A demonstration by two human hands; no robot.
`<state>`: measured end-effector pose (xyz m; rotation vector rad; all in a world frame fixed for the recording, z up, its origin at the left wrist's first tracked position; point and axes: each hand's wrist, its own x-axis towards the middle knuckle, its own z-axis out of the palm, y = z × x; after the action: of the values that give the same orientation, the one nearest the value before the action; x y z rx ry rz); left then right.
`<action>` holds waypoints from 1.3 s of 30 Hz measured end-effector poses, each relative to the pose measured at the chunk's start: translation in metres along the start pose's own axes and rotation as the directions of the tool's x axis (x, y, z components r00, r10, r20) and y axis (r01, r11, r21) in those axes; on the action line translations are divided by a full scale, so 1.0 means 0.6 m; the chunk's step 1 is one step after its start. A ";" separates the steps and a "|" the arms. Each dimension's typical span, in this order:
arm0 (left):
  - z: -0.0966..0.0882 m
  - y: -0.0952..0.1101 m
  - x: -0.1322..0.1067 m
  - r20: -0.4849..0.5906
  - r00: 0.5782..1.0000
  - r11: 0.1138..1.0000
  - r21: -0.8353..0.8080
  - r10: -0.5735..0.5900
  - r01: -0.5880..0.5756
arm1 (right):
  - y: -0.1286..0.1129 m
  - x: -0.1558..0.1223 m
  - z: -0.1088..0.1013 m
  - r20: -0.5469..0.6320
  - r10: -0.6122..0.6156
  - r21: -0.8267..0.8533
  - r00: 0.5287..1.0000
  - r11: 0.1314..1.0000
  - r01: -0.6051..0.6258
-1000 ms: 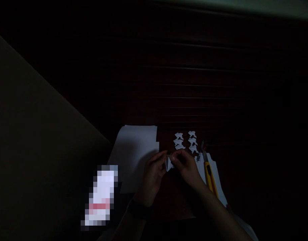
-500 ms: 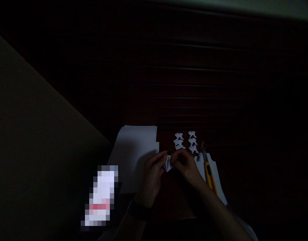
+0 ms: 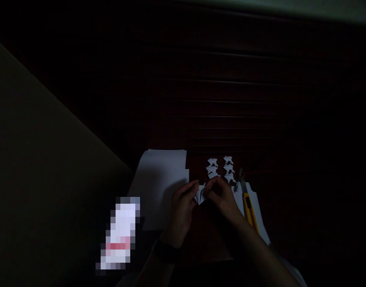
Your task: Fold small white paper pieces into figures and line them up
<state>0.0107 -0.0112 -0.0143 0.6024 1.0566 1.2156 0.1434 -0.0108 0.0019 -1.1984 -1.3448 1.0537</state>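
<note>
A small folded piece of white paper is held up between my two hands, its pleats pointing downward. My left hand pinches its left side between thumb and fingers. At its right edge, my right hand is closed in a pinch, with the fingertips partly hiding the paper. Just beyond my hands lie several small folded paper figures in two columns, a left column and a right column. A dark band circles my left wrist.
Large white sheets lie to the left of my hands. On the right, a yellow box cutter with its blade out rests on more white paper. A bright pixelated patch shows at lower left. The dark wooden surface is dimly lit.
The fingers of my right hand have shifted slightly right along the folded paper, and more of its face shows. My left hand and the things around have stayed put.
</note>
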 end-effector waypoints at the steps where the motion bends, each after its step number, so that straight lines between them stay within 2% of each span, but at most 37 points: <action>1: 0.000 -0.001 0.000 0.000 1.000 1.000 -0.014 -0.014 0.014 | -0.001 0.000 0.000 0.000 0.003 0.004 1.000 1.000 -0.003; 8: 0.001 -0.003 0.001 0.024 0.999 0.995 -0.090 -0.038 0.040 | -0.002 0.000 -0.002 -0.001 0.027 0.015 1.000 1.000 -0.027; 22: 0.005 0.004 -0.001 -0.002 0.999 0.994 -0.100 -0.043 0.042 | 0.000 0.001 -0.002 0.012 0.012 0.010 1.000 1.000 -0.013; 28: 0.001 0.001 0.001 0.013 0.999 0.994 -0.092 -0.051 0.052 | -0.002 0.001 -0.001 0.007 0.010 0.000 1.000 1.000 -0.010; 33: 0.003 0.003 0.001 0.059 0.993 0.978 -0.180 -0.100 0.109 | -0.009 0.001 -0.002 0.021 0.021 0.020 1.000 1.000 -0.021; 39: 0.002 0.006 -0.001 0.082 0.993 0.981 -0.169 -0.083 0.096 | -0.004 0.002 -0.002 0.017 0.013 0.019 1.000 1.000 -0.013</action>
<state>0.0099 -0.0104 -0.0104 0.4575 0.8955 1.1834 0.1445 -0.0102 0.0048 -1.1884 -1.3390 1.0858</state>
